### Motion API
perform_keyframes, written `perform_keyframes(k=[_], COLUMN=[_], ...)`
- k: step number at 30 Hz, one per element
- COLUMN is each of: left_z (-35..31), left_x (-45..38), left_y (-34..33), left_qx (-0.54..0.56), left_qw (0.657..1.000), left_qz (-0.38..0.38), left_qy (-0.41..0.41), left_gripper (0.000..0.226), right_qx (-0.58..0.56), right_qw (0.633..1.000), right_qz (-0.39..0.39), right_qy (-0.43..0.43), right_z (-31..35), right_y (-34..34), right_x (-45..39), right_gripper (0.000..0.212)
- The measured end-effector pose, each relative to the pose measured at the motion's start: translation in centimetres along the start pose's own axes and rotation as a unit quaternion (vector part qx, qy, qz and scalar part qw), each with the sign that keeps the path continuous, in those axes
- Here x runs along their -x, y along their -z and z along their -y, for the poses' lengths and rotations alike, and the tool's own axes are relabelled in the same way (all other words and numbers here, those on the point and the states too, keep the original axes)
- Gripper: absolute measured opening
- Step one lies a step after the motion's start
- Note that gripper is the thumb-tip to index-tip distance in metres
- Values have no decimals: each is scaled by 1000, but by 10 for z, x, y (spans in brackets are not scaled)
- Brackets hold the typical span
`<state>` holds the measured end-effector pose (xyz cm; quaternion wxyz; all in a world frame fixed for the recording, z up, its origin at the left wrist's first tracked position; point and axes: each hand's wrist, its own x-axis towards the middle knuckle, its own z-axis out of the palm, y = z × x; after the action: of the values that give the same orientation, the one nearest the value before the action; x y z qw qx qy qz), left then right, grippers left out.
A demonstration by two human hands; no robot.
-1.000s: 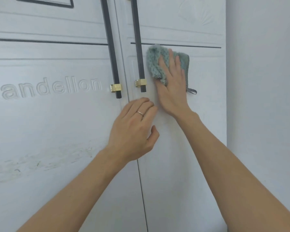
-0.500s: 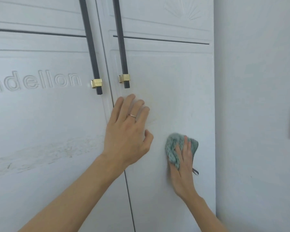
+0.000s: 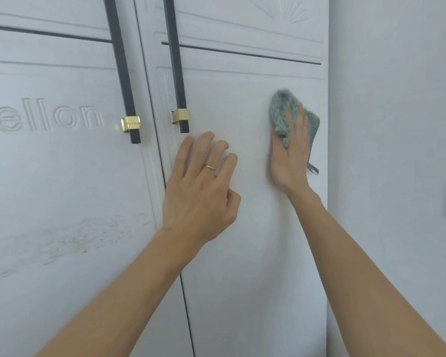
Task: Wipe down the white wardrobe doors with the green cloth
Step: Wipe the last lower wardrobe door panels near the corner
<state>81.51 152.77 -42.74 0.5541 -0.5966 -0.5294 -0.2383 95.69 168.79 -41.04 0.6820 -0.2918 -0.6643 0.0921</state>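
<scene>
Under flat fingers, fuzzy green cloth (image 3: 281,112) bunches.

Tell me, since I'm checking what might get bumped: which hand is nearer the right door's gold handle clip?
Left. The left hand lies just below-right of the gold handle clip; the right hand presses the green cloth farther right.

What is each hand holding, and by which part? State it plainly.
The right hand presses the green cloth flat against the right wardrobe door, fingers across its middle. The left hand holds nothing; it rests on the door.
</scene>
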Motion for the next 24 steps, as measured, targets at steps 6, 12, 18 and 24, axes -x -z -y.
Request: perform_keyframes(k=[6, 12, 18, 24], left_z=[-5, -6, -6, -2], left_x=[-2, -1, -1, -3], left_y=[-2, -2, -1, -2], left_qx=[-10, -7, 4, 3], left_qw=[1000, 1000, 1000, 1000], left_qz=[1, 10, 3, 1], left_qy=[5, 2, 4, 3], left_gripper=[44, 46, 46, 47], right_qx=[-89, -110, -64, -57], right_qw=[960, 964, 990, 990], right_qz=[-44, -46, -54, -42], right_qy=[-261, -240, -114, -122], right_z=[-76, -45, -1, -26], right_y=[17, 23, 26, 25], right_x=[97, 49, -66, -32], right_gripper=[58, 58, 57, 58])
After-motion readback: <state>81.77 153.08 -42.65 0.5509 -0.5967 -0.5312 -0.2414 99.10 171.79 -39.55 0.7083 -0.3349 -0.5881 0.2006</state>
